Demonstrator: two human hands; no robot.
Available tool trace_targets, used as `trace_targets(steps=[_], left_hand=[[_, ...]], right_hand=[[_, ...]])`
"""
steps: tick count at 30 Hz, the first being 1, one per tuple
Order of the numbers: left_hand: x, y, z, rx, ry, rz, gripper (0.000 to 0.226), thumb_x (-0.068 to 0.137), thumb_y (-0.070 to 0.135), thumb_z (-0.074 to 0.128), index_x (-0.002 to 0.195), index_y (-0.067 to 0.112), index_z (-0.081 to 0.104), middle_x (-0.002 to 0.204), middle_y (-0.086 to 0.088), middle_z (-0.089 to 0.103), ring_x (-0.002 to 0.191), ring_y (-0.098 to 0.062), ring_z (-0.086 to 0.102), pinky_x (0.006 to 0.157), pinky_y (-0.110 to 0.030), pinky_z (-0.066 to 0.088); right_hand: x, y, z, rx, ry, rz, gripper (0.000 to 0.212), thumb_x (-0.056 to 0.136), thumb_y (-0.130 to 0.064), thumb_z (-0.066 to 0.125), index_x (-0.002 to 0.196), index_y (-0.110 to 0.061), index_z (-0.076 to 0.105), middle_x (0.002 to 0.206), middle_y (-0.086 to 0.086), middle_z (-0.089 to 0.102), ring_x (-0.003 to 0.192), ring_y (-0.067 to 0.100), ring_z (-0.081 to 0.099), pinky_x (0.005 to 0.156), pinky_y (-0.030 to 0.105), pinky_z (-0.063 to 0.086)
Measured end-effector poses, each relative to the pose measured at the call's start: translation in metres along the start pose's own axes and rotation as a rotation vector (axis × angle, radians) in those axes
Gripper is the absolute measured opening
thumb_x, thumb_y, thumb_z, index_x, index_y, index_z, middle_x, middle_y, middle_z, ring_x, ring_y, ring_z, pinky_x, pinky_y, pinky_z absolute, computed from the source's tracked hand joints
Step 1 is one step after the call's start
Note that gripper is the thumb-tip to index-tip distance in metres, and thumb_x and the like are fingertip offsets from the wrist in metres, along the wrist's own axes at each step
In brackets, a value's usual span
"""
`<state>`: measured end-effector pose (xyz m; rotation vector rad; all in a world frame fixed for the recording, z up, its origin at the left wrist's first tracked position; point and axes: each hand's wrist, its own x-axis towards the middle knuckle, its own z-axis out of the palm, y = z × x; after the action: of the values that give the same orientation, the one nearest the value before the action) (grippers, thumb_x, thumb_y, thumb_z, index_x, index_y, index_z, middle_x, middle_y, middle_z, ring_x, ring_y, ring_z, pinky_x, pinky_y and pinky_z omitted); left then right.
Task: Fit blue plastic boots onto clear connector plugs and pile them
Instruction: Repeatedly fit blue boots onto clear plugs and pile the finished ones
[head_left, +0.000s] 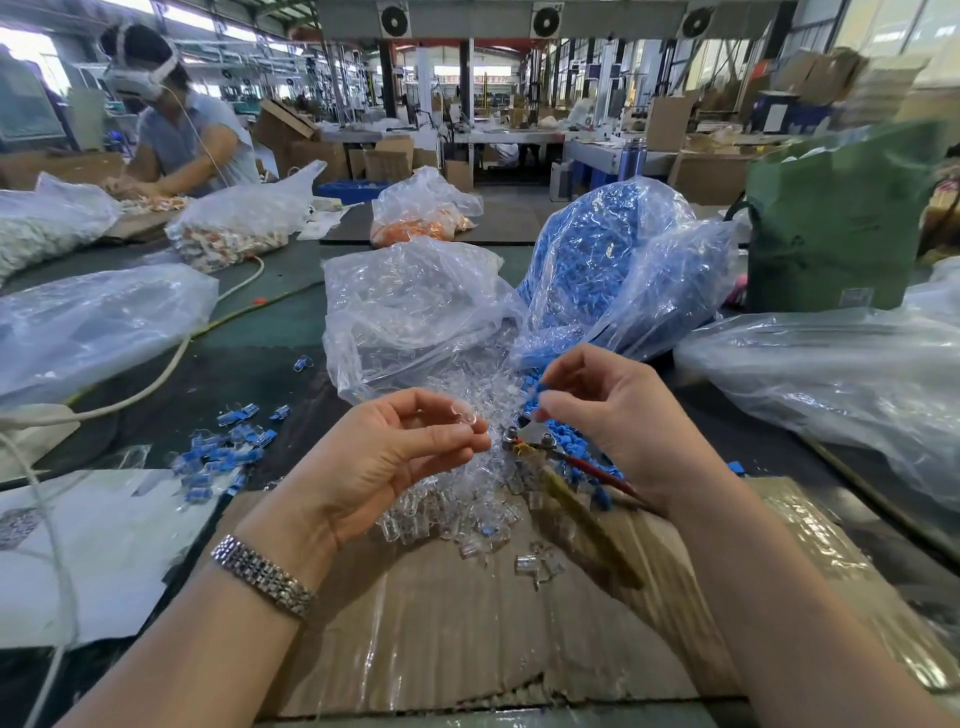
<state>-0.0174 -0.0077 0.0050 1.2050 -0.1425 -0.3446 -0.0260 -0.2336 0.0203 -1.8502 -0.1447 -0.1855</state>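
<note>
Cardboard (467, 623) covers the bench — loose clear plugs (457, 514) lie heaped on it. Left hand (384, 457) pinches 1 clear plug (464, 415); right hand (613, 415) pinches a blue boot (537, 391).

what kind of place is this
Most likely a factory assembly floor: bulk bags of blue boots and clear plugs lie on a long workbench, another worker sorts parts, and stacked cartons fill the hall.

A green bag (836, 218) stands far right on the surface (270, 322); a white cable (156, 379) snakes left (past another seated person (182, 135)).
</note>
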Motion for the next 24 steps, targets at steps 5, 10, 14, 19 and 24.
trace_targets(steps=[5, 10, 14, 19, 24], left_hand=[[0.0, -0.002, 0.006, 0.107, 0.02, 0.094, 0.033, 0.061, 0.005, 0.083, 0.092, 0.005, 0.07, 0.092, -0.018, 0.075, 0.082, -0.025, 0.074, 0.065, -0.025, 0.059], [-0.001, -0.005, 0.008, 0.166, -0.002, 0.166, 0.032, 0.055, 0.01, 0.087, 0.083, 0.009, 0.07, 0.084, -0.013, 0.073, 0.076, -0.018, 0.068, 0.064, -0.024, 0.056], [-0.002, -0.005, 0.01, 0.178, -0.007, 0.175, 0.036, 0.057, 0.008, 0.085, 0.088, 0.003, 0.068, 0.083, -0.011, 0.072, 0.078, -0.018, 0.07, 0.07, -0.025, 0.059], [-0.006, 0.001, 0.008, 0.032, -0.038, 0.081, 0.02, 0.071, -0.004, 0.073, 0.09, -0.002, 0.073, 0.091, -0.022, 0.073, 0.084, -0.028, 0.075, 0.076, -0.029, 0.061], [-0.007, 0.004, 0.01, 0.1, -0.011, 0.062, 0.034, 0.071, -0.005, 0.073, 0.105, -0.006, 0.07, 0.096, -0.025, 0.074, 0.083, -0.031, 0.076, 0.071, -0.027, 0.062]], right_hand=[[-0.009, -0.007, 0.018, 0.197, -0.188, -0.036, 0.008, 0.086, -0.008, 0.076, 0.092, -0.009, 0.071, 0.089, 0.011, 0.076, 0.082, 0.018, 0.073, 0.084, 0.028, 0.059], [-0.011, -0.006, 0.025, 0.102, -0.194, -0.103, 0.005, 0.088, -0.014, 0.076, 0.086, -0.016, 0.072, 0.077, 0.003, 0.07, 0.073, 0.011, 0.063, 0.075, 0.025, 0.053], [-0.01, -0.003, 0.027, -0.061, -0.171, -0.164, 0.009, 0.09, -0.016, 0.074, 0.084, -0.02, 0.07, 0.069, -0.008, 0.061, 0.065, 0.006, 0.052, 0.065, 0.02, 0.044], [-0.008, -0.001, 0.023, -0.142, -0.151, -0.221, 0.011, 0.093, -0.015, 0.072, 0.086, -0.023, 0.068, 0.068, -0.013, 0.06, 0.061, 0.0, 0.05, 0.063, 0.013, 0.042], [-0.008, 0.001, 0.024, -0.201, -0.151, -0.272, 0.014, 0.093, -0.013, 0.071, 0.087, -0.025, 0.067, 0.071, -0.013, 0.061, 0.063, 0.002, 0.053, 0.064, 0.012, 0.041]])
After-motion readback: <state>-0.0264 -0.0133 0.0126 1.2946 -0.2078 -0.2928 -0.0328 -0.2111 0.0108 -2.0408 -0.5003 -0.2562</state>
